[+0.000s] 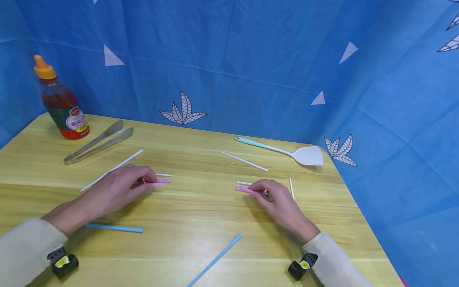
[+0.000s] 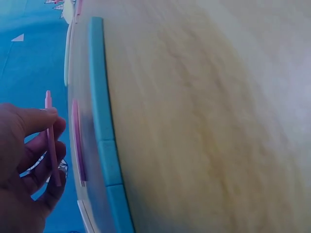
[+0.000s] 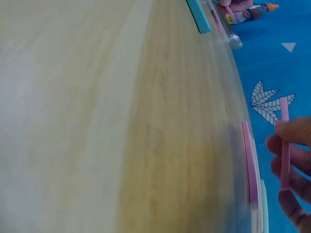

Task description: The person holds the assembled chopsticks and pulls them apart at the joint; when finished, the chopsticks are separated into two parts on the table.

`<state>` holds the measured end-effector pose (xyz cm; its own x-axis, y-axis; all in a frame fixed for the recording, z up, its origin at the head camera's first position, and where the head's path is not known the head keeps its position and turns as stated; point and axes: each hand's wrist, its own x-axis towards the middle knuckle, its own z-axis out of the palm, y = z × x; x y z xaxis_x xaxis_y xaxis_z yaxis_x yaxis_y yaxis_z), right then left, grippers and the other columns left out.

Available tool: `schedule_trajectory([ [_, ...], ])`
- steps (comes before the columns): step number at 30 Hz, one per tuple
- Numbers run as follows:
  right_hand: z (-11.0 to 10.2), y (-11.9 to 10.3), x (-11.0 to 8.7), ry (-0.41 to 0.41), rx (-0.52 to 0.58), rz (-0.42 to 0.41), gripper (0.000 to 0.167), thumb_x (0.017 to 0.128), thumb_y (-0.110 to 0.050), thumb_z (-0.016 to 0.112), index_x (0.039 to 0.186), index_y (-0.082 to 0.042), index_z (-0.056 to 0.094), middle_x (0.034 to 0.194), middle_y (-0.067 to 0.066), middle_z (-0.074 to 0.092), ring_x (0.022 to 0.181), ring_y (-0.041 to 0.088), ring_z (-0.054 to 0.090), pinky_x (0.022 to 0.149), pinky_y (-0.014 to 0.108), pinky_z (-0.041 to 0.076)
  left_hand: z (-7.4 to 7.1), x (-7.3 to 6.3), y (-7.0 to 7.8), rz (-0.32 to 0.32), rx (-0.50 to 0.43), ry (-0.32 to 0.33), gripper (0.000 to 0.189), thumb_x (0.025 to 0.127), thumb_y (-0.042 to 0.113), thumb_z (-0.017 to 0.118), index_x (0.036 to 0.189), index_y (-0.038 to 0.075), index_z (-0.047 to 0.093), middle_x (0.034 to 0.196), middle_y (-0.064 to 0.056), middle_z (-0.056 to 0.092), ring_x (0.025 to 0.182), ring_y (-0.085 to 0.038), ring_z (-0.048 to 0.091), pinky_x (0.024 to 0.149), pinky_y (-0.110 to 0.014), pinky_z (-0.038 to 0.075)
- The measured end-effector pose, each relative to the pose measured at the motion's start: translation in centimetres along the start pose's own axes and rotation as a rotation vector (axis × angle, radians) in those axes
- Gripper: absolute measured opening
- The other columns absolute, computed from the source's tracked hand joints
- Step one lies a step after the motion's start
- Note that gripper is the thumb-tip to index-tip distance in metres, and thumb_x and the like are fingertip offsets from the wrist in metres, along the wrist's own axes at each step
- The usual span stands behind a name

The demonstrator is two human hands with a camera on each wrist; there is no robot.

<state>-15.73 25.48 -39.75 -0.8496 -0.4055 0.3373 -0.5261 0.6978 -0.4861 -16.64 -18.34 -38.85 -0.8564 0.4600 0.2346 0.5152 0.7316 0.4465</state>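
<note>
My left hand [image 1: 123, 183] pinches a thin pink stick [image 2: 51, 141] between thumb and fingers. Below it in the left wrist view, another pink stick [image 2: 77, 141] lies on the table. A white stick [image 1: 163, 175] pokes out just beyond this hand, and a longer white one [image 1: 104, 174] slants behind it. On the right, my right hand [image 1: 277, 203] pinches a pink stick [image 3: 285, 145]. Under those fingers a pink stick [image 3: 250, 165] rests on the wood. Beside the right hand, in the head view, are a white stick [image 1: 243, 183] and a short white piece [image 1: 291, 188].
Blue sticks [image 1: 118, 228] [image 1: 215, 260] lie nearer the front. Along the back are a sauce bottle [image 1: 66, 103], metal tongs [image 1: 98, 142], a white stick [image 1: 244, 161] and a white spatula [image 1: 307, 156]. A blue cloth [image 1: 229, 59] hangs behind the wooden table [image 1: 201, 207].
</note>
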Motion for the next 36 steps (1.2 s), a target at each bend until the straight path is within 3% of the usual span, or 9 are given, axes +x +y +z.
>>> schedule_trajectory([
  [5,0.5,-0.2,0.3,-0.025,-0.053,-0.015,0.013,0.097,-0.009,0.083,0.108,-0.017,0.083,0.101,-0.006,0.073,0.089,0.008,0.065,0.082,0.031,0.058,0.3,-0.1,-0.3,0.044,0.047,0.009,0.009,0.101,0.019,0.081,0.104,0.026,0.076,0.094,0.014,0.069,0.086,-0.007,0.056,0.078,-0.036,0.051],
  [14,1.1,-0.5,0.1,-0.047,-0.173,-0.025,0.014,0.095,-0.013,0.085,0.107,-0.022,0.084,0.097,-0.009,0.073,0.084,0.005,0.063,0.082,0.036,0.048,0.8,-0.5,-0.4,0.054,0.055,-0.018,0.012,0.101,0.017,0.08,0.107,0.027,0.077,0.101,0.014,0.071,0.093,-0.009,0.061,0.084,-0.042,0.055],
  [20,1.0,-0.6,0.0,-0.059,-0.205,-0.012,0.015,0.094,-0.013,0.086,0.105,-0.023,0.085,0.092,-0.012,0.07,0.079,0.002,0.057,0.078,0.033,0.042,1.0,-0.4,-0.6,0.095,0.071,-0.01,0.016,0.1,0.015,0.081,0.107,0.028,0.078,0.099,0.015,0.069,0.09,-0.007,0.058,0.081,-0.039,0.054],
  [36,1.0,-0.6,0.1,-0.07,-0.24,0.004,0.02,0.093,-0.009,0.087,0.104,-0.025,0.085,0.092,-0.012,0.07,0.078,0.001,0.056,0.079,0.033,0.038,1.4,0.1,-0.6,0.103,0.109,-0.004,0.013,0.098,0.019,0.083,0.102,0.031,0.077,0.096,0.015,0.069,0.085,-0.007,0.055,0.077,-0.037,0.051],
])
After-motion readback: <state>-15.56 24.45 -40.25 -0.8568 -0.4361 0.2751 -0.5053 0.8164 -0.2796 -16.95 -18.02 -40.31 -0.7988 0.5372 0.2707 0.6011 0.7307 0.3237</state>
